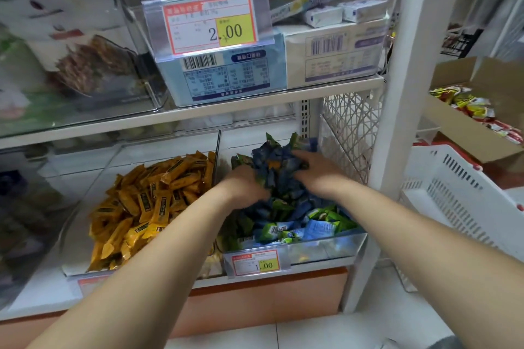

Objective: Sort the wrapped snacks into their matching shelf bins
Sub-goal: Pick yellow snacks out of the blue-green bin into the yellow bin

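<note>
A clear bin (326, 249) on the lower shelf holds several blue and green wrapped snacks (297, 215). Both my hands are inside it, at the back. My left hand (243, 181) and my right hand (314, 170) clasp a heaped bundle of blue wrapped snacks (276, 161) between them, fingers curled into the pile. To the left, a second clear bin (71, 249) is filled with orange wrapped snack bars (147, 204).
A price tag reading 1.00 (256, 263) hangs on the blue bin's front. Above, a shelf carries boxed goods behind a 2.00 tag (209, 25). At right stand a white upright post (397, 122), a white plastic basket (459, 193) and a cardboard box of red-yellow packets (476, 110).
</note>
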{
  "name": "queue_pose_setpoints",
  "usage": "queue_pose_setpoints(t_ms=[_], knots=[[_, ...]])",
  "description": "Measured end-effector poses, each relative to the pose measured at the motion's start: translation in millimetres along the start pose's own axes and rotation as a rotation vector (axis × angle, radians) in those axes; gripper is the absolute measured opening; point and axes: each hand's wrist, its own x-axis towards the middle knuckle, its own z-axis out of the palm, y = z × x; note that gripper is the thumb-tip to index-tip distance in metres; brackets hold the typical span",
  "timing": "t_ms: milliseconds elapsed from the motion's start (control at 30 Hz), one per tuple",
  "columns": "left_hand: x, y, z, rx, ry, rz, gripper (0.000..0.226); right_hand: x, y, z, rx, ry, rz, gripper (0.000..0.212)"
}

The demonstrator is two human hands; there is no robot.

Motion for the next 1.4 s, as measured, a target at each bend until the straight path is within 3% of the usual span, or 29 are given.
queue_pose_setpoints(t_ms=[100, 200, 267, 367, 533, 633, 733, 800, 900, 1000, 1067, 1200, 1300, 1400], knots=[[4, 2, 5, 0.116, -0.009, 0.001, 0.03, -4, 0, 4, -0.133, -0.083, -0.127, 0.049], [11, 2, 9, 0.083, 0.169, 0.05, 0.026, -5, -3, 3, -0.484, -0.141, -0.181, 0.037], [16, 4, 11, -0.001, 0.301, 0.145, 0.009, -6, -3, 0, -0.611, -0.175, -0.131, 0.038], [34, 7, 17, -0.049, 0.359, 0.215, 0.033, -10, -5, 1, -0.657, -0.218, -0.102, 0.042], [56, 7, 23, -0.009, 0.199, 0.181, 0.042, -16, 2, 1, -0.62, -0.158, -0.079, 0.041], [54, 2, 19, 0.07, 0.259, 0.197, 0.02, -13, 2, 1, -0.539, -0.101, -0.057, 0.045], [42, 2, 7, 0.051, 0.354, 0.239, 0.014, -10, 2, -3, -0.379, 0.043, -0.108, 0.053], [33, 3, -4, -0.043, 0.42, 0.288, 0.01, -9, 0, -4, -0.162, 0.13, -0.205, 0.049], [19, 6, -15, -0.268, 0.407, 0.368, 0.009, -9, -9, 1, 0.151, 0.025, -0.298, 0.029], [18, 9, -11, -0.543, 0.382, 0.3, 0.008, -8, -11, 4, 0.152, 0.126, -0.301, 0.01], [26, 13, -3, -0.676, 0.37, 0.187, 0.013, -6, -7, 0, 0.11, 0.239, -0.211, 0.012], [47, 21, 20, -0.227, 0.334, 0.277, 0.019, -4, 6, -1, 0.068, 0.227, -0.024, 0.019], [58, 20, 31, 0.063, 0.137, 0.307, 0.024, -4, 14, 7, -0.088, 0.069, 0.063, 0.017], [64, 9, 30, 0.351, -0.038, 0.222, 0.046, -5, 16, 10, -0.174, 0.05, 0.08, 0.01]])
